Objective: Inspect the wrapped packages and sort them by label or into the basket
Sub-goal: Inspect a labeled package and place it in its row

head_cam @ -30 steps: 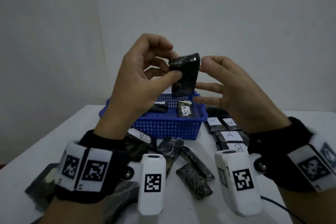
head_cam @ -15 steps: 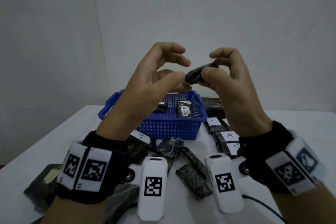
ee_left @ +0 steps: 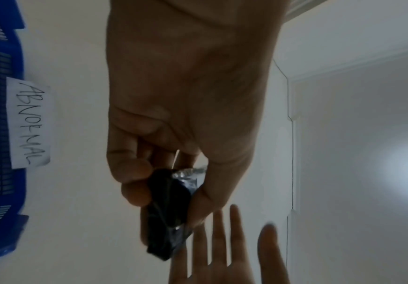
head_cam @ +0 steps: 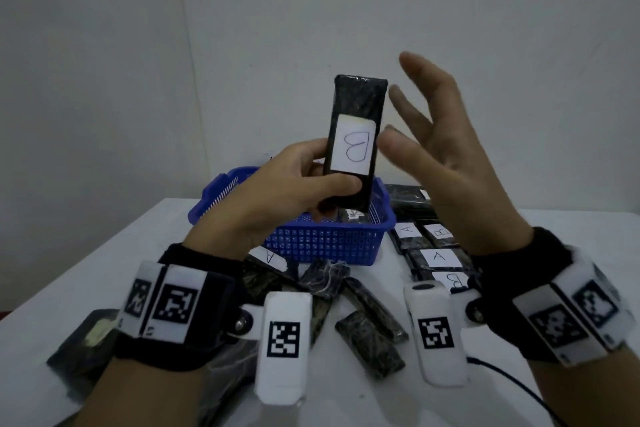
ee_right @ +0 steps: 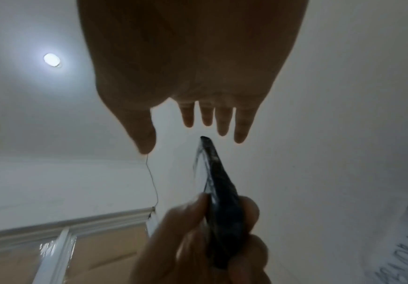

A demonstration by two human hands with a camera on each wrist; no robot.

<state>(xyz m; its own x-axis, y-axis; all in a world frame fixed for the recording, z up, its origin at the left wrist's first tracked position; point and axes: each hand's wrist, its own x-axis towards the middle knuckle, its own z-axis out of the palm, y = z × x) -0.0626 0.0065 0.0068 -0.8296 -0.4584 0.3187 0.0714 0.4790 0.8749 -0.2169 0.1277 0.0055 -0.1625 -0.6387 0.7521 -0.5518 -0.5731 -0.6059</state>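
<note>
My left hand [head_cam: 311,180] holds a black wrapped package [head_cam: 356,135] upright above the blue basket [head_cam: 322,246], thumb across its lower front. A white label with a sideways B faces me. In the left wrist view the package [ee_left: 168,209] sits pinched between fingers and thumb; in the right wrist view the package [ee_right: 220,192] shows edge-on. My right hand [head_cam: 429,149] hovers just right of the package with fingers spread and straight, touching nothing.
The basket carries an "ABNORMAL" tag [ee_left: 30,123] and holds a few packages. Labelled A and B packages [head_cam: 436,253] lie in rows right of it. Loose unlabelled packages [head_cam: 367,336] are scattered on the white table [head_cam: 114,253] in front.
The package was turned from edge-on to upright with its B label toward me. My right hand let go of it and opened out to the right; the left hand now holds it alone.
</note>
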